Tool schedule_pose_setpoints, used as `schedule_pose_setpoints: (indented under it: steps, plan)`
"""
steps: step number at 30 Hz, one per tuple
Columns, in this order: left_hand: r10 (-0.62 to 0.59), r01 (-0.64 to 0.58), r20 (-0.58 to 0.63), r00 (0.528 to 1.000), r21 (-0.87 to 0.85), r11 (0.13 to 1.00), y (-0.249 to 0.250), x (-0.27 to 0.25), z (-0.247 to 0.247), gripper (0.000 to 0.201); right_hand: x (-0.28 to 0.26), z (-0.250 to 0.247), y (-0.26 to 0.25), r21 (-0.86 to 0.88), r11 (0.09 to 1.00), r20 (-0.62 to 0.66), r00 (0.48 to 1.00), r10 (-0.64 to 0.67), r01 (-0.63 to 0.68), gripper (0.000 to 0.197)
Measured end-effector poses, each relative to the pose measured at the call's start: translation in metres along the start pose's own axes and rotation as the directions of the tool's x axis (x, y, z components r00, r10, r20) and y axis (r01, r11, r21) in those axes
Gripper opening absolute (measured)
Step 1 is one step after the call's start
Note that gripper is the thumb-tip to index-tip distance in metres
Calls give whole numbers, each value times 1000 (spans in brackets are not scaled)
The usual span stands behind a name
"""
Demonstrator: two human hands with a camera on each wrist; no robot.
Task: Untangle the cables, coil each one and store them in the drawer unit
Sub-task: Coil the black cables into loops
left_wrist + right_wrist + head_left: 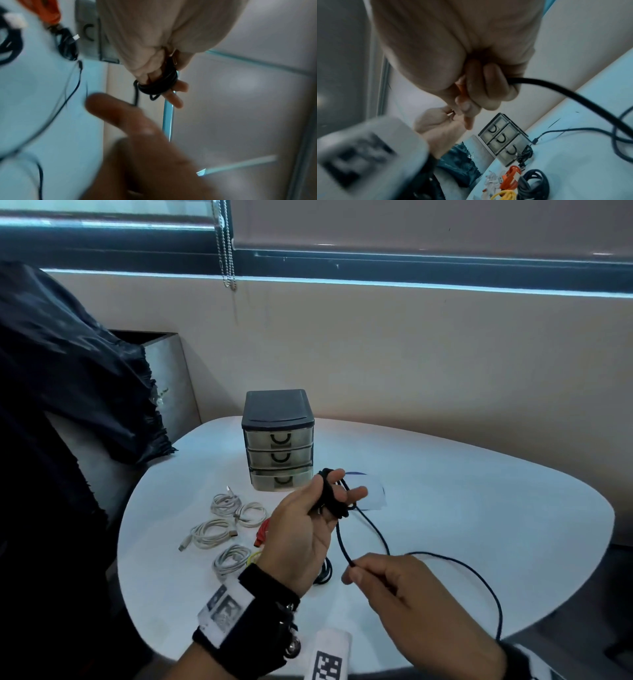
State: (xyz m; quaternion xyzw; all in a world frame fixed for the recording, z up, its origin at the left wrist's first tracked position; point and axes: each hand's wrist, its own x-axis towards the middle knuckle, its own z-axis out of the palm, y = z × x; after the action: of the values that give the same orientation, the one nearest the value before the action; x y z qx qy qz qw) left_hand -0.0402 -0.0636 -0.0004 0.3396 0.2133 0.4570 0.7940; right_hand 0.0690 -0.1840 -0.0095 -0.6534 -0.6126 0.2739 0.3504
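Note:
My left hand (339,494) is raised over the white table (479,491) with a black cable (334,501) wound in several turns round its fingers. The left wrist view shows the same coil (159,83) round the fingers. From the coil the cable drops to my right hand (352,570), which pinches it between thumb and fingers. In the right wrist view the cable (573,94) leaves the curled fingers (494,83). Its free length (479,573) loops right and over the table's near edge. The three-drawer unit (278,440) stands behind my hands, and its bottom drawer sits slightly out.
Several coiled white cables (222,505) lie left of my hands beside an orange one (262,530) and a yellow one (253,558). A dark coil (323,571) lies under my left wrist. A white card (371,494) lies near the unit. Dark cloth (68,388) hangs at the left.

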Motion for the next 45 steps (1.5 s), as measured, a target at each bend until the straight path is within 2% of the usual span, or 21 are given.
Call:
schedule_pose_setpoints:
  steps: [2,4,7,9,11,13,15,17,19,21,24,29,32,34,37,39,42,45]
  plan:
    - [98,-98,17,995,311,945,-4,2,1,40,-7,-11,-9,43,999,25,1000,16,-17,23]
    - [113,-145,91,989,559,816,-7,0,-1,40,-11,-24,-18,68,998,33,999,3,-5,21]
    - [27,-182,219,975,729,660,-13,-5,-4,32,-13,-50,-26,85,996,-19,999,-30,31,19]
    - [-61,-197,302,951,749,632,-19,-13,-2,33,-10,-66,-25,22,998,-105,993,-57,59,17]
    - [-134,-174,357,924,708,684,-21,-20,3,44,-2,-77,-23,14,998,-205,977,-61,66,17]
    - [-191,-96,385,903,615,783,-20,-22,9,53,7,-81,-18,71,994,-295,954,-53,77,18]
    - [-204,-9,385,900,485,874,-17,-23,15,49,14,-78,-11,163,985,-315,949,3,51,16]
    - [-207,95,335,919,321,942,-14,-23,19,41,18,-67,-6,240,971,-283,958,54,16,20]
    - [-230,195,271,935,149,969,-12,-23,22,40,19,-52,-3,310,950,-282,957,67,25,27]
    - [-240,245,252,937,15,970,-9,-24,23,40,22,-39,-2,336,938,-340,939,42,79,31]
    - [-258,286,250,933,-83,955,-7,-24,24,38,28,-24,-1,382,905,-458,889,11,186,33]
    - [-269,305,247,931,-120,945,-5,-26,34,45,34,-14,-11,372,884,-597,802,-7,284,39]
    - [-260,288,237,936,-91,953,-5,-25,37,45,36,-14,-12,360,879,-614,788,-29,313,45]
    - [-251,264,229,940,-28,964,-6,-26,36,48,36,-15,-9,376,875,-597,802,-21,303,47]
    - [-233,212,242,942,110,971,-8,-29,34,50,30,-16,-14,508,815,-502,865,16,279,54]
    - [-224,187,243,944,168,968,-9,-31,34,47,27,-18,-18,546,799,-461,887,36,252,54]
    - [-233,202,208,950,160,966,-12,-31,33,43,26,-18,-21,528,816,-469,881,52,233,52]
    - [-253,245,150,956,72,967,-12,-29,30,42,33,-12,-19,524,820,-481,874,64,228,50]
